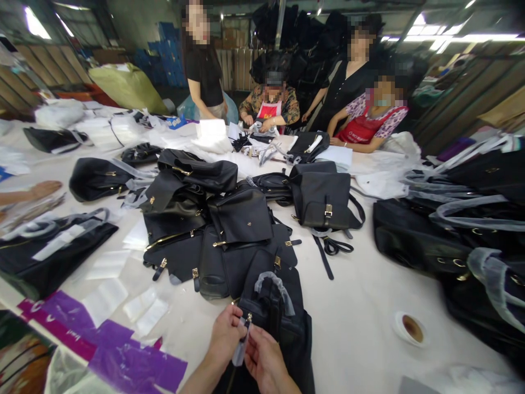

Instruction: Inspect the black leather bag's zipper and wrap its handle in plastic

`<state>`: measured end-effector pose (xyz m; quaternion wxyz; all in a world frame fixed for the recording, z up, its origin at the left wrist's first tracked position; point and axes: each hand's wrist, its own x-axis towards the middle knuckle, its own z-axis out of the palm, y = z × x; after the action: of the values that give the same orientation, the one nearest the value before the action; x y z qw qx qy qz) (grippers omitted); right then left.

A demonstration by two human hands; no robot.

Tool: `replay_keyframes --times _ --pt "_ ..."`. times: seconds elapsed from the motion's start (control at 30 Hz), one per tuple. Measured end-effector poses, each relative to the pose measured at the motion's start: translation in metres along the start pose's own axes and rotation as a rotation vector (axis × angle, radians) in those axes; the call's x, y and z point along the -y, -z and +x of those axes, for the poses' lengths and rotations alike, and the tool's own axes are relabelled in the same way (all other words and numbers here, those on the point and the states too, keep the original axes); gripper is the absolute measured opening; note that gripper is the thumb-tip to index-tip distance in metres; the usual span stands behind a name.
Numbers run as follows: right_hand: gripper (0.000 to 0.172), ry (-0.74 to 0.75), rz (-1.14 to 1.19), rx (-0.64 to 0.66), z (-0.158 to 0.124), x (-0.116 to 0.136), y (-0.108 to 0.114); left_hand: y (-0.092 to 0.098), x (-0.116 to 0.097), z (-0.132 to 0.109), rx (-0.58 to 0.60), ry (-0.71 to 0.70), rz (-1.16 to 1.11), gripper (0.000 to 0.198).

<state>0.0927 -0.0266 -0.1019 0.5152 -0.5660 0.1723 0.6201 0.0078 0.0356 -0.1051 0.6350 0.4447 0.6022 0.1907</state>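
A black leather-like backpack (270,306) lies on the table in front of me. Its top handle (283,290) is wrapped in white translucent film. Over its near part, my left hand (227,335) pinches a dark zipper pull (247,323) with a strip of clear plastic film (239,353) around it. My right hand (266,354) meets it from the other side, fingers curled and pressed to the same film-covered pull. Gold-coloured metal shows at the top of the pull. My fingers partly hide the pull and film.
More black bags (241,216) are heaped just beyond; others stand at right (418,235) and left (53,257). White sheets (104,301) and purple plastic (135,355) lie at left, a tape roll (411,328) at right. Several people work across the table; another person's hand (43,190) reaches in from the left.
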Motion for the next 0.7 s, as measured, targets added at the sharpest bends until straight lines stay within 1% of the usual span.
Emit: replay_keyframes --times 0.1,0.17,0.23,0.3,0.33,0.37,0.4,0.43,0.5,0.53,0.57,0.6,0.67,0.7 --pt "0.039 0.033 -0.093 -0.08 -0.002 0.003 -0.005 -0.001 -0.001 -0.002 -0.005 -0.01 0.019 0.021" --pt "0.036 0.062 -0.135 -0.113 -0.002 0.004 -0.008 -0.002 -0.005 -0.005 -0.018 -0.028 0.09 0.018" --pt "0.033 0.091 -0.169 -0.119 0.0 0.004 -0.01 -0.003 -0.011 -0.01 -0.04 -0.071 0.235 0.019" --pt "0.032 0.126 -0.198 -0.118 0.003 0.003 -0.011 -0.005 -0.018 -0.015 -0.059 -0.114 0.382 0.025" --pt "0.032 0.144 -0.209 -0.114 0.004 0.002 -0.012 -0.005 -0.022 -0.017 -0.058 -0.123 0.41 0.028" --pt "0.032 0.163 -0.218 -0.11 0.006 0.001 -0.011 -0.004 -0.025 -0.018 -0.051 -0.106 0.389 0.03" --pt "0.032 0.183 -0.226 -0.105 0.007 0.001 -0.011 -0.003 -0.027 -0.019 -0.038 -0.058 0.31 0.031" --pt "0.032 0.204 -0.234 -0.098 0.008 0.001 -0.01 -0.002 -0.028 -0.019 -0.021 0.029 0.165 0.029" --pt "0.031 0.245 -0.247 -0.078 0.009 0.0 -0.007 0.003 -0.028 -0.021 0.015 0.257 -0.189 0.023" --pt "0.031 0.26 -0.252 -0.065 0.008 0.0 -0.006 0.006 -0.027 -0.023 0.028 0.359 -0.333 0.02" --pt "0.031 0.269 -0.257 -0.049 0.007 0.001 -0.004 0.009 -0.024 -0.025 0.035 0.431 -0.43 0.017" --pt "0.032 0.272 -0.261 -0.032 0.006 0.001 -0.003 0.011 -0.021 -0.028 0.049 0.461 -0.479 0.014" --pt "0.034 0.261 -0.267 -0.001 0.003 0.002 0.0 0.012 -0.013 -0.033 0.087 0.453 -0.476 0.007" --pt "0.035 0.251 -0.268 0.012 0.003 0.002 0.002 0.011 -0.009 -0.036 0.113 0.446 -0.467 0.012"
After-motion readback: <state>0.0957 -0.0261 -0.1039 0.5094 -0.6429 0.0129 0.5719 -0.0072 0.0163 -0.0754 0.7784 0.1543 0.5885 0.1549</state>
